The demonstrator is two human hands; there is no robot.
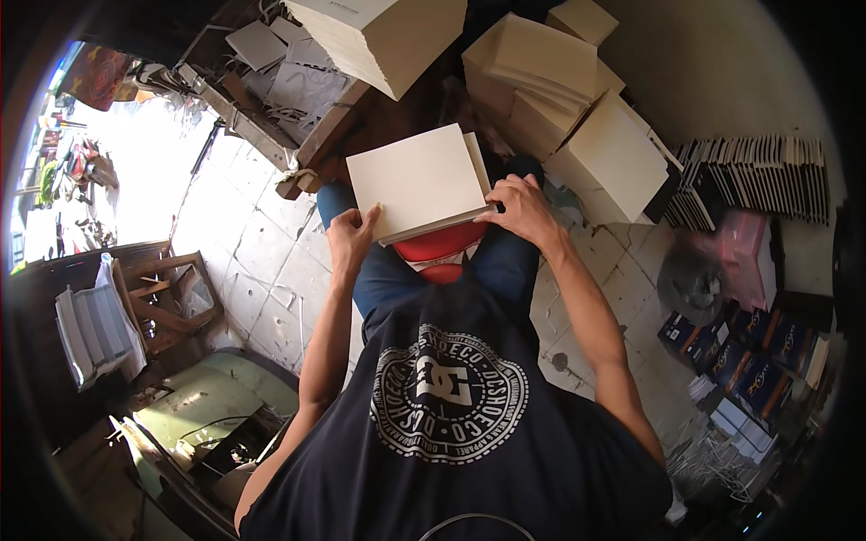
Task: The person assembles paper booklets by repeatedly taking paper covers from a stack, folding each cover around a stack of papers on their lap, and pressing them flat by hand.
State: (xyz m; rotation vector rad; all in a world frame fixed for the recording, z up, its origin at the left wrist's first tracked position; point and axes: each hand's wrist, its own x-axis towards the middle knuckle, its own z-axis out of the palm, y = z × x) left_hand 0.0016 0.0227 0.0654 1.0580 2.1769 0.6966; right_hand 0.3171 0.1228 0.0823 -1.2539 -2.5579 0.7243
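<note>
A stack of cream paper sheets [417, 180] lies over my lap, above a red stool seat [439, 245]. Some lower sheets jut out past the top sheet along its right side. My left hand [354, 236] is closed on the stack's lower left corner, thumb on top and the other fingers hidden. At the lower right corner, my right hand [526, 209] pinches the edge of the same stack with bent fingers.
A tall paper block [388, 41] stands ahead, beside a wooden crate [271, 86] of scraps. More cream stacks [609, 158] and a row of dark-edged boards [758, 176] are at right. Blue boxes [735, 356] sit lower right; a green machine [212, 406] is lower left.
</note>
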